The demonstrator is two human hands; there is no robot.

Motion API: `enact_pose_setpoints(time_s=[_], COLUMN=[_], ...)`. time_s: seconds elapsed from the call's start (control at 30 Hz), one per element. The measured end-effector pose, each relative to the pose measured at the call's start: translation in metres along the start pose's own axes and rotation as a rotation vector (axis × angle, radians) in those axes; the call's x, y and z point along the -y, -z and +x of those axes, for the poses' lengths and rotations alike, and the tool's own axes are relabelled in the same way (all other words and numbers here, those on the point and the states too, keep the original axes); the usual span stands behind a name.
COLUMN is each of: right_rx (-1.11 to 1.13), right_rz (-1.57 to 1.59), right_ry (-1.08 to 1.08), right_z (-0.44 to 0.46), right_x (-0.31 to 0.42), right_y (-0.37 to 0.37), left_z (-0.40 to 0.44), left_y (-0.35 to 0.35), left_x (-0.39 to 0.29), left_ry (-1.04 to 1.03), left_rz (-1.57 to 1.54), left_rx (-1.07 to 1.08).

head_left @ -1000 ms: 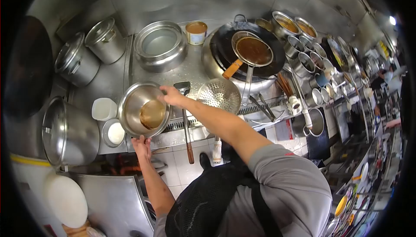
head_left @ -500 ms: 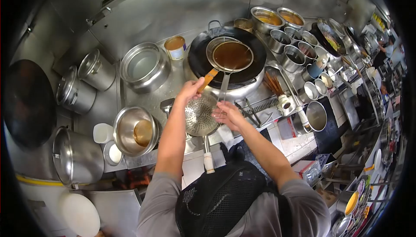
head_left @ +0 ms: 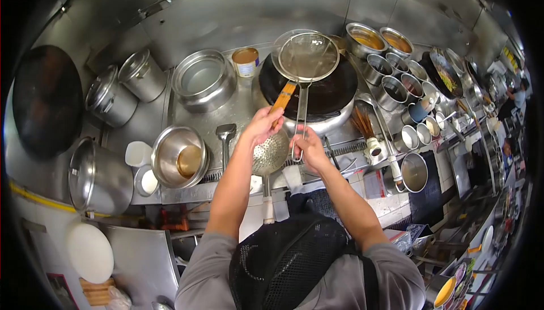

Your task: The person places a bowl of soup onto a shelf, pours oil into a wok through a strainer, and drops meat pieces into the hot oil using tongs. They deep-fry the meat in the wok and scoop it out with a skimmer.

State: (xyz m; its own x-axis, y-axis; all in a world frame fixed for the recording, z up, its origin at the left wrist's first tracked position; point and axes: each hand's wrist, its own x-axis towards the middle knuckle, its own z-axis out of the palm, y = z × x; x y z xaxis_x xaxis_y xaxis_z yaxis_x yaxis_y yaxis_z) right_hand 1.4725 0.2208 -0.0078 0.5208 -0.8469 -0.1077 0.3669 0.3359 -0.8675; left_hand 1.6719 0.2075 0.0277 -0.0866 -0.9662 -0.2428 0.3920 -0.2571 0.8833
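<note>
My left hand [head_left: 264,125] is wrapped round the wooden handle [head_left: 284,99] of one mesh strainer. With my right hand [head_left: 307,147] I grip the metal handle [head_left: 302,118] of a second mesh strainer [head_left: 309,56]. The two round meshes overlap above the black wok [head_left: 331,91], hiding part of its rim. Below my left hand lies a perforated ladle [head_left: 270,152], partly covered by my forearm. A steel bowl [head_left: 164,157] with brownish liquid in it stands on the counter to the left.
A wide steel pot [head_left: 204,105], an open can [head_left: 246,67] and a spatula [head_left: 225,131] are on the counter. Lidded pots stand at the left. Several metal containers [head_left: 392,92] and two bowls of orange liquid are at the right. A person [head_left: 518,99] is far right.
Both strainers have risen off the wok, their meshes now see-through. My right hand has closed on the metal handle. Earlier, both hands were at the steel bowl on the left.
</note>
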Motion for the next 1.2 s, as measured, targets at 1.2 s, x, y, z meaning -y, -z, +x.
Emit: enact_pose_setpoints(time_s=[1.2], right_rx=[0.696], right_rz=[-1.039], right_ry=[0.567], right_z=[-0.106], right_x=[-0.247], right_y=[-0.158], left_z=[-0.435], left_y=[0.272], left_x=[0.088], left_ry=[-0.051], left_rz=[1.278], left_rx=[-0.933])
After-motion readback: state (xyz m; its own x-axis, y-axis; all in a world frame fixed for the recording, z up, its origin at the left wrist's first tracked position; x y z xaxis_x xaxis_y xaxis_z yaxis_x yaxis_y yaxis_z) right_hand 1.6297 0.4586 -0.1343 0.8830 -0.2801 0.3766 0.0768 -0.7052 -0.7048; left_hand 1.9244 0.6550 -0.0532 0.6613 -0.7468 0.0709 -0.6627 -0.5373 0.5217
